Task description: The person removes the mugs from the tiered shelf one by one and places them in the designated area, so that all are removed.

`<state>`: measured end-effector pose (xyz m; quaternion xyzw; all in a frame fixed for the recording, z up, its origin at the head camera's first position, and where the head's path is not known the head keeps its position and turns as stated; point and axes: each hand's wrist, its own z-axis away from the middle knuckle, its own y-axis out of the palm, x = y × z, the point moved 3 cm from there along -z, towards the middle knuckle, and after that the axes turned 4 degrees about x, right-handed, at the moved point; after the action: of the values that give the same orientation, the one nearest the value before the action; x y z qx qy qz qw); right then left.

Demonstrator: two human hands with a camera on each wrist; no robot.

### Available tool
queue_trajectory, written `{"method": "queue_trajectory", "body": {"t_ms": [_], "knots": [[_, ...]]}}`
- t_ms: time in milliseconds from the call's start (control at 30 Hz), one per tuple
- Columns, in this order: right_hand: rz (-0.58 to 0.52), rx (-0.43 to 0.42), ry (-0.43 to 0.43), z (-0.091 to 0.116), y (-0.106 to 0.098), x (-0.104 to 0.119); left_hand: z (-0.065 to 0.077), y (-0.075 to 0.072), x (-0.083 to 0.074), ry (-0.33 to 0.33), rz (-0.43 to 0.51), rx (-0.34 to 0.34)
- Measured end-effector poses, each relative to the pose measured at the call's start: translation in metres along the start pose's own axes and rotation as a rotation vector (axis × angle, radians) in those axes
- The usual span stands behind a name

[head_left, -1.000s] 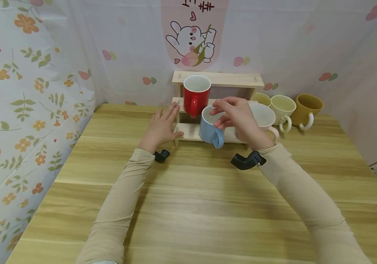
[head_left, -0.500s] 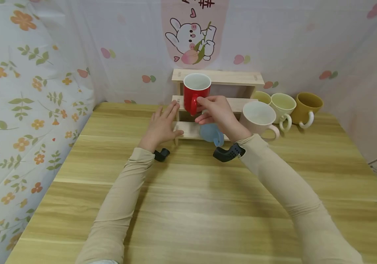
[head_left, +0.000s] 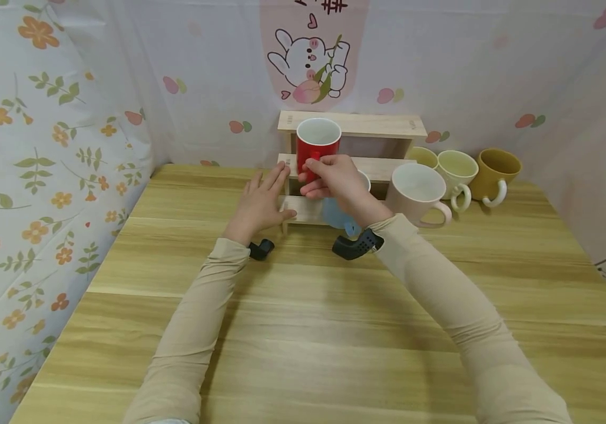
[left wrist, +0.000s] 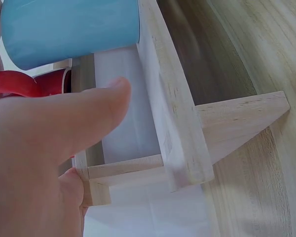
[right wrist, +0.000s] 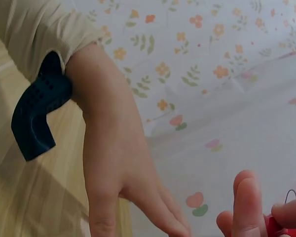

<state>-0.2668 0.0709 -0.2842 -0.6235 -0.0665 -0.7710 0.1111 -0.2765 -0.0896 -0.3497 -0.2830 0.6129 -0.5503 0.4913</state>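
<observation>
A red mug [head_left: 305, 141] with a white inside stands upright on the middle step of a small wooden tiered rack [head_left: 356, 122]. My right hand [head_left: 341, 181] pinches its handle between thumb and fingers; in the right wrist view a bit of red shows at those fingertips. On the lowest step is a light blue mug [head_left: 335, 215], partly hidden behind the right hand and wrist. My left hand [head_left: 259, 205] rests at the rack's left end, fingers spread and straight. The left wrist view shows its thumb beside the lower step, below the blue mug [left wrist: 69, 29].
Right of the rack stands a large pale pinkish mug [head_left: 414, 191], its handle to the right. Beyond it are a pale yellow mug [head_left: 453, 168], a mustard mug [head_left: 493, 171] and another yellowish mug [head_left: 420, 156], partly hidden. A patterned cloth [head_left: 202, 70] hangs behind the table.
My right hand has moved left from above the blue mug to the red mug's handle and now pinches it. The left hand has stayed at the rack.
</observation>
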Motion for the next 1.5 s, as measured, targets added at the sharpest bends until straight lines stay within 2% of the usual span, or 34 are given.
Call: {"method": "queue_trajectory", "body": {"t_ms": [233, 400, 733, 900, 1133, 1500], "knots": [[-0.017, -0.058, -0.005, 0.003, 0.001, -0.001, 0.002, 0.001, -0.001, 0.004, -0.017, -0.006], [-0.053, -0.103, -0.046, 0.006, -0.002, 0.003, 0.002, 0.000, -0.001, 0.006, -0.023, -0.011], [-0.009, -0.118, -0.131, 0.021, -0.011, 0.017, 0.001, 0.000, -0.002, 0.004, -0.029, 0.002], [0.002, -0.133, -0.167, 0.030, -0.022, 0.029, 0.001, 0.001, -0.001, 0.005, -0.019, -0.004], [0.017, -0.153, -0.162, 0.047, -0.041, 0.040, 0.001, -0.001, -0.001, 0.004, -0.024, -0.012], [-0.087, -0.174, -0.276, 0.068, -0.081, 0.045, 0.001, -0.001, -0.001, 0.005, -0.021, 0.007]]}}
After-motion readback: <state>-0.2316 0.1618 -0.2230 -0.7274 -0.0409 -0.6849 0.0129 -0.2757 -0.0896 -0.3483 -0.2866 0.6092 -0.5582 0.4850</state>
